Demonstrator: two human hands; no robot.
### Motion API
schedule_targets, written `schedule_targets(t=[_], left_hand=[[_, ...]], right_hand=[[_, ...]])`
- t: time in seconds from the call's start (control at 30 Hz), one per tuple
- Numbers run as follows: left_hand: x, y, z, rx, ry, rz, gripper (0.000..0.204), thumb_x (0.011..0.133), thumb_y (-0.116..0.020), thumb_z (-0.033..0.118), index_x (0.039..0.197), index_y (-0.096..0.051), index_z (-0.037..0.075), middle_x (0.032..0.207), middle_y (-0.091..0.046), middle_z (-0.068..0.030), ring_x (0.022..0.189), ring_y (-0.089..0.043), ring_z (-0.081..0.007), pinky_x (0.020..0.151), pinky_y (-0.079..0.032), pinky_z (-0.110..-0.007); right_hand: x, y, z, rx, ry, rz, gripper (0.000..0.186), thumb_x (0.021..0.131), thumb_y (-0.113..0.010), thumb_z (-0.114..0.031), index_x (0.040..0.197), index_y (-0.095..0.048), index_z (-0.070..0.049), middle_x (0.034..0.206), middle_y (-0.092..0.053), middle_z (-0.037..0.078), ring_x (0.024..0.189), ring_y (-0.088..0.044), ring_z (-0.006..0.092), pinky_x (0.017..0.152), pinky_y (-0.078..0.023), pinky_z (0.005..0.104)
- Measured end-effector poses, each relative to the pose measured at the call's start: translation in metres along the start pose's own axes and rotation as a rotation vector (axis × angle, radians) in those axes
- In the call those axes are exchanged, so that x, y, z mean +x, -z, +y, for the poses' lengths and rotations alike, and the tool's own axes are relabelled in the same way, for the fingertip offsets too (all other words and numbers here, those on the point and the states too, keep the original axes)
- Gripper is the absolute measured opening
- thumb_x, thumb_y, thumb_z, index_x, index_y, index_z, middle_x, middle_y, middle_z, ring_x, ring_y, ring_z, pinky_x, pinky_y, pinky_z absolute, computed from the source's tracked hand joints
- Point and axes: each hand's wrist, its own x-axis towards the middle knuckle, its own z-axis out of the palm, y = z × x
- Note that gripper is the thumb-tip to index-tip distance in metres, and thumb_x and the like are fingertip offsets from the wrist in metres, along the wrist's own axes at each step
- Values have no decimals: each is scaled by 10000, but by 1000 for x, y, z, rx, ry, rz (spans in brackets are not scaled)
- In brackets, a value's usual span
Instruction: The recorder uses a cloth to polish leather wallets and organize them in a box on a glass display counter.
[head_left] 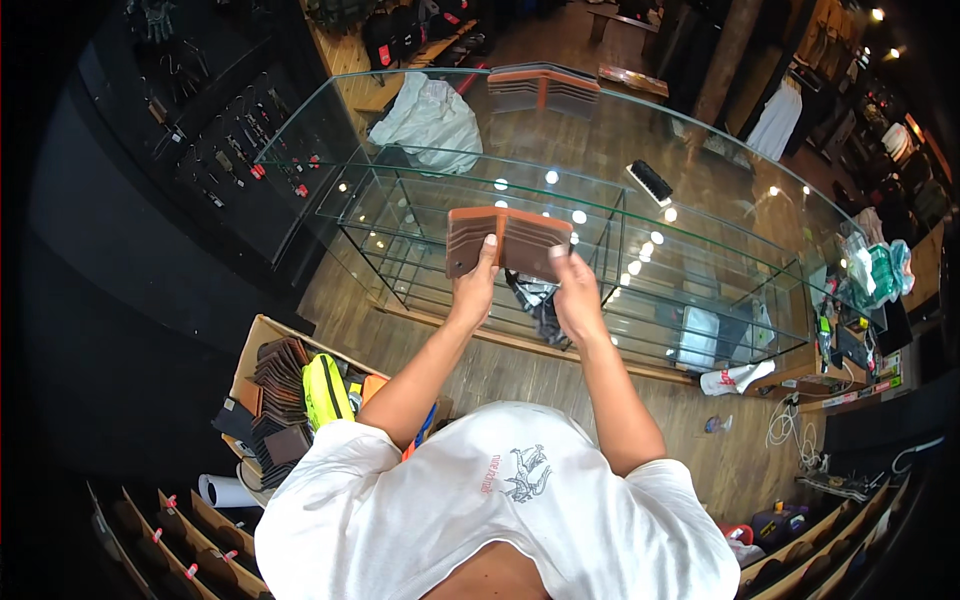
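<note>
A brown bifold wallet (530, 245) with card slots and tan edging is spread open above the glass counter. My left hand (472, 290) grips its left half, thumb over the inner slots. My right hand (576, 295) holds the right half, thumb at the lower right corner. Below the wallet a crumpled black and white cloth (536, 310) is partly hidden by my hands. On the far part of the counter (700, 250) stand another open wallet (542, 90), a crumpled white bag (425, 120) and a black brush (650, 182).
A box of wallets (280, 400) with a bright yellow pouch (326, 390) is at lower left. Green and white bags (878, 270) are heaped at the right, near loose white cables (785, 430). A dark display wall (140, 200) stands left; slotted wooden racks (150, 530) sit behind me.
</note>
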Motion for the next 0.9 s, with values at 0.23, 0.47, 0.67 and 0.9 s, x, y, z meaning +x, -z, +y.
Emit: schedule_targets(t=[0.23, 0.47, 0.67, 0.9], left_hand=[[1, 10, 14, -91, 49, -11, 539, 955, -689, 344, 1366, -433, 107, 1350, -511, -66, 1220, -519, -188, 1007, -466, -390], [-41, 11, 17, 439, -630, 124, 475, 933, -640, 136, 1322, -389, 30, 1188, -468, -107, 1121, -483, -216, 993, -392, -384], [-48, -26, 2, 694, -559, -471, 728, 1021, -462, 347, 1571, -154, -17, 1631, -111, -262, 1534, -70, -375, 1225, -120, -431], [-64, -36, -6, -279, 196, -396, 592, 1059, -416, 414, 1526, -321, 63, 1506, -424, -98, 1370, -426, -195, 1125, -355, -340]], right_hand=[[2, 7, 4, -282, 137, 271, 240, 938, -718, -176, 1084, -684, 12, 981, -720, 45, 861, -617, 81, 796, -490, 259], [-10, 28, -4, -226, 196, 493, 235, 906, -766, -203, 979, -689, 7, 899, -708, 26, 781, -599, 79, 729, -483, 252], [-44, -12, 2, -314, 91, 174, 455, 930, -704, -100, 1348, -573, 23, 1077, -688, 55, 875, -607, 79, 766, -514, 241], [-76, -5, -26, -961, 451, -262, 444, 1029, -476, -157, 1438, -463, 15, 1477, -485, 202, 1400, -420, 392, 1141, -350, 414]])
